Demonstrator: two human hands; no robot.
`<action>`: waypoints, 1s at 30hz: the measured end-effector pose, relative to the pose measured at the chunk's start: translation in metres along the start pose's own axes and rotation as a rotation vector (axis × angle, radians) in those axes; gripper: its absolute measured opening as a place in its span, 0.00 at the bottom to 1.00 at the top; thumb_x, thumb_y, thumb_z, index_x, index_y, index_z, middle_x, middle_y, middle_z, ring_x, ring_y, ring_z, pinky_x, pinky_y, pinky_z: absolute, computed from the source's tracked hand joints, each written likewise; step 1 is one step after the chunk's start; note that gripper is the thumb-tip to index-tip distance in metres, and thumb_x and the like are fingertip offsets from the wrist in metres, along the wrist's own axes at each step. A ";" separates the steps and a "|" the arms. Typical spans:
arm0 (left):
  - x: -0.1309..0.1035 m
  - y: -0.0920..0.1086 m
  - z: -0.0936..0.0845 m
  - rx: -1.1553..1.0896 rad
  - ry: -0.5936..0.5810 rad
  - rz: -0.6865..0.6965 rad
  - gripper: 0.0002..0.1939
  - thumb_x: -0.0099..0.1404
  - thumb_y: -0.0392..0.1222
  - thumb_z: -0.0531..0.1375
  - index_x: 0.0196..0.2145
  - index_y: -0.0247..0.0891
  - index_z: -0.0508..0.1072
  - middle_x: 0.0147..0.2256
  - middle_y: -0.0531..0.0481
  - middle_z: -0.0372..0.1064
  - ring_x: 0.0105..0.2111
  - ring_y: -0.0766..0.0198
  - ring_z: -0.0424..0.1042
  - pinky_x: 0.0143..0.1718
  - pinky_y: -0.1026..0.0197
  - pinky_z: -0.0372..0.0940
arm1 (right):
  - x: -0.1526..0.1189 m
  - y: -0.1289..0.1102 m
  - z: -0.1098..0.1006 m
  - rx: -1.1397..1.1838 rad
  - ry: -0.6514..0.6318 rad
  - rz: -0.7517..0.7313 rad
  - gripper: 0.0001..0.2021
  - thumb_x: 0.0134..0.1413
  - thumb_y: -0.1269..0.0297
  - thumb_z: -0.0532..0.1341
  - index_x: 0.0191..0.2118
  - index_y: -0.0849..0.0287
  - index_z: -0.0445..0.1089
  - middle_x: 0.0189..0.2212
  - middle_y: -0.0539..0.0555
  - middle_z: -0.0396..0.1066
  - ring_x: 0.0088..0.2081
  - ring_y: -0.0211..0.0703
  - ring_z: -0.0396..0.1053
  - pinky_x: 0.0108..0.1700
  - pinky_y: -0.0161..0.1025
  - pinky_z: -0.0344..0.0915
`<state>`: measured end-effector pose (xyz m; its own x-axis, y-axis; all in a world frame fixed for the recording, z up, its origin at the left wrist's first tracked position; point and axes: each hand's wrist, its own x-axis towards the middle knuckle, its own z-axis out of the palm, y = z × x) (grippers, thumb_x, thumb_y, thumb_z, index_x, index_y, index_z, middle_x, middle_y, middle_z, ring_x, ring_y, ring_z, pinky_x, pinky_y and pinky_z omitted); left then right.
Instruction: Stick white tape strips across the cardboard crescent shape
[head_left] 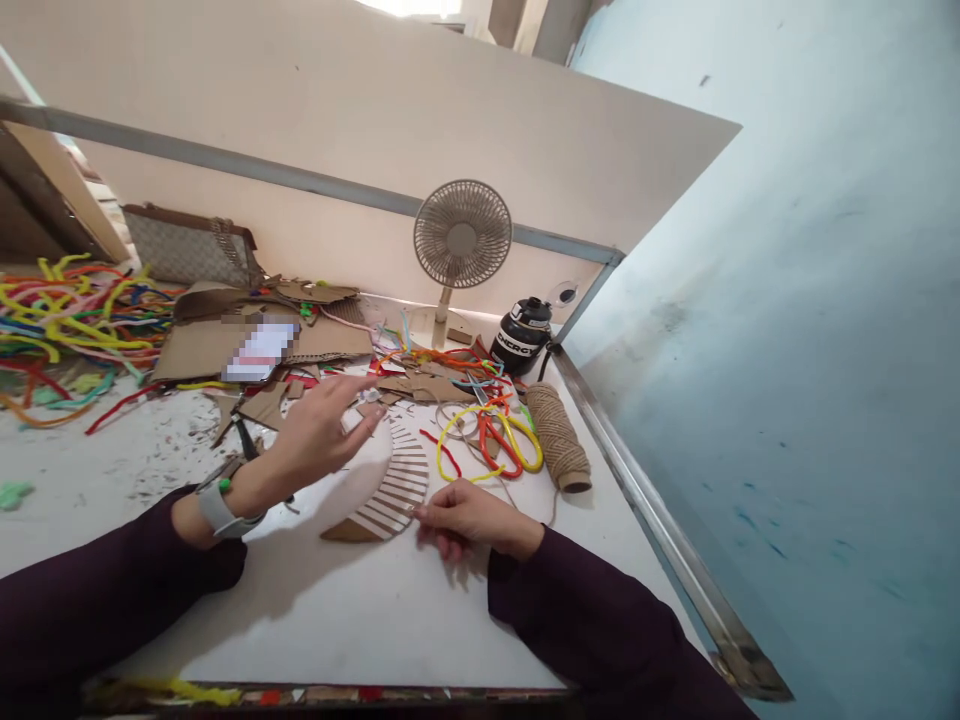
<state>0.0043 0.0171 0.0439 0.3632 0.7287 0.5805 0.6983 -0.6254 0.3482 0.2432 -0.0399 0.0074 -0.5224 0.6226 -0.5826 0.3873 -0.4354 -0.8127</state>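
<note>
A curved cardboard piece with brown and white stripes lies on the white table, its plain brown tip toward me. Over its upper left side hovers my left hand, open, with thumb and fingers apart. My right hand is closed in a pinch at the piece's lower right rim; what sits between the fingertips is too small to make out. A spool of twine lies beyond that hand, and a loose strand runs from it toward the wrist. Scissors with red-orange handles rest beside the spool, among a yellow loop.
Colourful pipe cleaners heap at the far left. Cardboard sheets and scraps carry a phone. A small fan, a black bottle and a handbag stand at the back. A metal edge borders the right side.
</note>
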 end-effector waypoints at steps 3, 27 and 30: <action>-0.024 0.004 0.009 -0.028 -0.231 0.029 0.17 0.68 0.49 0.53 0.48 0.36 0.71 0.45 0.41 0.74 0.45 0.54 0.72 0.48 0.53 0.67 | -0.005 -0.006 -0.006 -0.229 0.203 -0.058 0.24 0.56 0.43 0.56 0.24 0.62 0.68 0.13 0.46 0.63 0.14 0.31 0.59 0.18 0.30 0.54; -0.076 0.020 0.018 0.040 -0.466 0.153 0.27 0.64 0.50 0.56 0.56 0.32 0.67 0.51 0.34 0.70 0.48 0.46 0.69 0.48 0.47 0.65 | 0.017 0.003 -0.064 -0.995 0.942 -0.483 0.10 0.51 0.70 0.61 0.42 0.60 0.72 0.47 0.61 0.68 0.51 0.54 0.59 0.56 0.50 0.52; -0.078 0.019 0.020 0.042 -0.454 0.159 0.27 0.64 0.51 0.56 0.56 0.33 0.67 0.51 0.35 0.70 0.48 0.46 0.69 0.48 0.47 0.65 | 0.019 -0.002 -0.065 -0.839 0.896 -0.508 0.04 0.50 0.72 0.61 0.33 0.60 0.71 0.42 0.59 0.70 0.48 0.52 0.61 0.55 0.51 0.52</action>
<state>0.0014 -0.0459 -0.0091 0.6935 0.6790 0.2406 0.6333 -0.7339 0.2457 0.2817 0.0151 -0.0015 -0.1950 0.9471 0.2549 0.8167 0.3007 -0.4925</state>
